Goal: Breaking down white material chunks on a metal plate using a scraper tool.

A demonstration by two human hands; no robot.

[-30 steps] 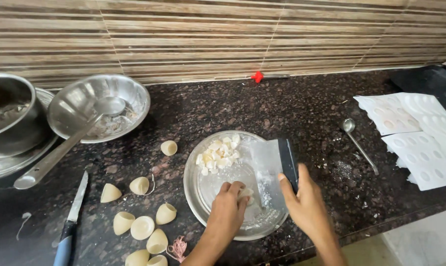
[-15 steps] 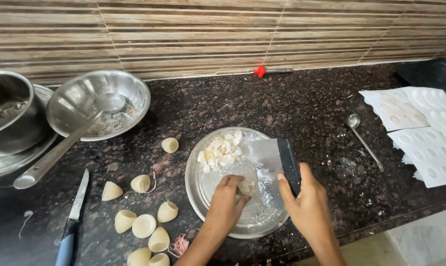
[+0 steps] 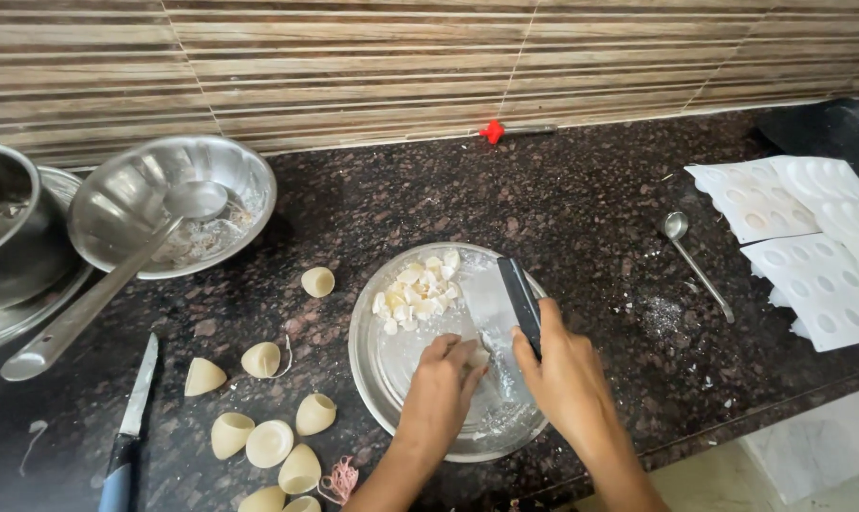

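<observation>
R hand grips scraper | L hand on plate

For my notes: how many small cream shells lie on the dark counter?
9. One shell lies below the steel bowl, two lower left, four clustered left of the plate, two at the bottom edge, cut off; more may lie out of view.

Inspection finds no labels, signs or screens in view. The only packaging-type items are white moulded plastic trays at the right end of the dark speckled surface. They are thin rectangular sheets pressed with rows of shallow round and oval cavities, lying flat and overlapping one another, the far ones partly over a black item at the right edge.
</observation>
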